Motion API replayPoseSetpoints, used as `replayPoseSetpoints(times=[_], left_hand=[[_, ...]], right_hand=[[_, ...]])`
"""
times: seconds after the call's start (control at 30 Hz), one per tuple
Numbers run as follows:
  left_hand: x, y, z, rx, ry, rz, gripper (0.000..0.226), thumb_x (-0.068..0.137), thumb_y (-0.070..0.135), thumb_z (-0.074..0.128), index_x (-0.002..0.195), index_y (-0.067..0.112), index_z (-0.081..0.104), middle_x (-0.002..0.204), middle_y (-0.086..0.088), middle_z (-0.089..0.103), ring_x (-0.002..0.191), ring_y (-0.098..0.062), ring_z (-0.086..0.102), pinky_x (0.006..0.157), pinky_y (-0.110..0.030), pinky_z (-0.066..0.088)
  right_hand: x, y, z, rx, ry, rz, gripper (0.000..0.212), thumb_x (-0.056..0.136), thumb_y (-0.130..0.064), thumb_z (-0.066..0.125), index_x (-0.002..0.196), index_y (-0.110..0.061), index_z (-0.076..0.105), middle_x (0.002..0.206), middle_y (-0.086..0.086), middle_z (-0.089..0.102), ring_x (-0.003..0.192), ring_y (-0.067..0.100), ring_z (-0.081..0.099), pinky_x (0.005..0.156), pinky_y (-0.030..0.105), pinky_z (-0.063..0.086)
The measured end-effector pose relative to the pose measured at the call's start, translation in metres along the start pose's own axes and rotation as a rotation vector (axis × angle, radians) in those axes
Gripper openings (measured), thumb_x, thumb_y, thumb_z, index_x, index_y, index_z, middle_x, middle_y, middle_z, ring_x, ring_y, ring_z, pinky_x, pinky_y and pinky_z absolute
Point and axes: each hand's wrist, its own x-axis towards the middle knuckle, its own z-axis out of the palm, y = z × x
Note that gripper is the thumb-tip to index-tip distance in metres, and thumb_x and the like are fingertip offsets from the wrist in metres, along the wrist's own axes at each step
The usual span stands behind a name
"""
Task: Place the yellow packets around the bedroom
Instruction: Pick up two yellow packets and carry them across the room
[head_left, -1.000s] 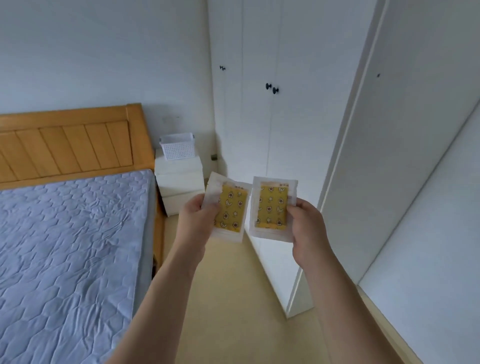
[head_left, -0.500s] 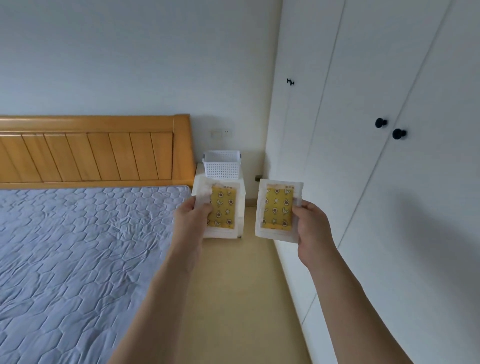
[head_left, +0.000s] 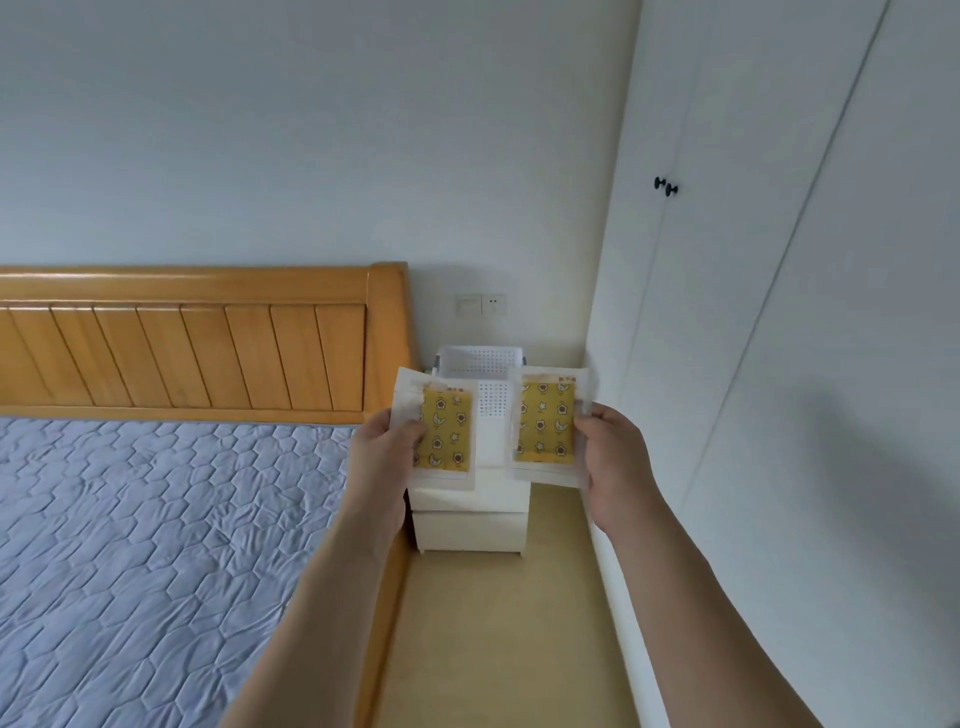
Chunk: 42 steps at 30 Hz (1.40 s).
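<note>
Left hand (head_left: 384, 457) pinched the left yellow packet (head_left: 445, 434) by its left edge, thumb on the front | right hand (head_left: 613, 462) pinched the right yellow packet (head_left: 548, 426) by its right edge | both packets were held upright side by side, apart, in front of the white nightstand (head_left: 470, 514) and basket (head_left: 480, 361) | bed (head_left: 156, 545) lay left, wardrobe (head_left: 753, 364) right.

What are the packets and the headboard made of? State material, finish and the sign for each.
Packets, left and right: apparently soft white paper or fabric pouches round yellow printed inserts, matte; the edges flex and crinkle. Headboard: wood, honey-toned with a satin sheen; slatted panels, faint grain.
</note>
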Motion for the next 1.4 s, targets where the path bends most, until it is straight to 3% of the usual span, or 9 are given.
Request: replayPoseSetpoints(times=[0.1, 0.37, 0.57, 0.8, 0.93, 1.07, 1.17, 1.3, 1.4], left_hand=[[0.06, 0.024, 0.032, 0.026, 0.013, 0.054, 0.019, 0.094, 0.004, 0.053, 0.1, 0.013, 0.069, 0.082, 0.001, 0.076, 0.067, -0.01, 0.072, 0.055, -0.025, 0.054], [0.203, 0.032, 0.078, 0.058, 0.087, 0.06, 0.019, 0.095, 0.004, 0.052, 0.096, 0.016, 0.067, 0.076, 0.004, 0.075, 0.063, -0.006, 0.07, 0.05, -0.019, 0.052], [0.338, 0.017, 0.11, 0.058, 0.099, -0.003, 0.021, 0.093, 0.004, 0.054, 0.106, 0.014, 0.067, 0.094, -0.004, 0.074, 0.084, -0.021, 0.07, 0.065, -0.031, 0.053], [0.504, 0.022, 0.144, 0.063, 0.08, -0.03, 0.024, 0.093, 0.006, 0.055, 0.112, 0.02, 0.062, 0.097, -0.001, 0.072, 0.087, -0.019, 0.07, 0.062, -0.029, 0.053], [0.573, 0.01, 0.166, 0.117, 0.109, -0.056, 0.034, 0.091, 0.005, 0.058, 0.121, 0.02, 0.052, 0.102, -0.002, 0.07, 0.087, -0.02, 0.07, 0.061, -0.029, 0.053], [0.642, -0.012, 0.192, 0.248, 0.107, -0.051, 0.042, 0.092, 0.003, 0.056, 0.125, 0.025, 0.044, 0.103, 0.003, 0.065, 0.086, -0.017, 0.068, 0.058, -0.026, 0.052], [0.679, -0.032, 0.206, 0.37, 0.164, -0.058, 0.046, 0.09, 0.001, 0.052, 0.121, 0.032, 0.04, 0.102, 0.0, 0.063, 0.084, -0.019, 0.068, 0.055, -0.027, 0.051], [0.729, -0.072, 0.219, 0.604, 0.162, -0.098, 0.047, 0.086, -0.001, 0.043, 0.114, 0.036, 0.038, 0.091, -0.004, 0.06, 0.065, -0.021, 0.059, 0.047, -0.028, 0.043], [0.765, -0.11, 0.225, 0.759, 0.115, -0.216, 0.038, 0.085, 0.0, 0.038, 0.105, 0.03, 0.049, 0.08, -0.006, 0.058, 0.055, -0.016, 0.049, 0.041, -0.023, 0.036]], right_hand=[[0.072, -0.02, 0.022, 0.011, -0.001, -0.003, 0.024, 0.094, -0.006, 0.046, 0.092, -0.018, 0.068, 0.093, 0.002, 0.073, 0.091, 0.023, 0.068, 0.091, 0.044, 0.054], [0.22, -0.035, 0.079, 0.0, -0.051, 0.056, 0.031, 0.095, -0.002, 0.042, 0.081, -0.018, 0.064, 0.084, 0.001, 0.069, 0.076, 0.018, 0.064, 0.076, 0.035, 0.051], [0.341, -0.027, 0.119, -0.02, 0.006, 0.099, 0.027, 0.096, -0.004, 0.042, 0.084, -0.018, 0.062, 0.087, 0.002, 0.07, 0.077, 0.018, 0.064, 0.071, 0.033, 0.051], [0.475, -0.04, 0.17, -0.003, 0.052, 0.118, 0.029, 0.097, 0.0, 0.042, 0.081, -0.015, 0.061, 0.079, 0.002, 0.068, 0.063, 0.013, 0.065, 0.052, 0.026, 0.05], [0.54, -0.03, 0.18, -0.066, 0.066, 0.139, 0.029, 0.095, 0.0, 0.042, 0.082, -0.016, 0.063, 0.086, 0.006, 0.071, 0.072, 0.018, 0.066, 0.068, 0.034, 0.054], [0.617, -0.004, 0.191, -0.099, 0.087, 0.183, 0.027, 0.096, -0.001, 0.044, 0.084, -0.016, 0.064, 0.082, 0.002, 0.069, 0.067, 0.014, 0.065, 0.056, 0.026, 0.048], [0.667, 0.025, 0.2, -0.158, 0.06, 0.254, 0.023, 0.095, 0.0, 0.046, 0.093, -0.015, 0.063, 0.091, 0.006, 0.07, 0.073, 0.017, 0.066, 0.059, 0.027, 0.05], [0.734, 0.073, 0.211, -0.232, -0.023, 0.386, 0.022, 0.095, 0.001, 0.046, 0.103, -0.012, 0.061, 0.093, 0.009, 0.07, 0.082, 0.026, 0.069, 0.074, 0.042, 0.059], [0.771, 0.11, 0.224, -0.318, -0.109, 0.456, 0.024, 0.091, -0.003, 0.047, 0.105, -0.013, 0.063, 0.094, 0.008, 0.071, 0.087, 0.026, 0.07, 0.084, 0.05, 0.057]])
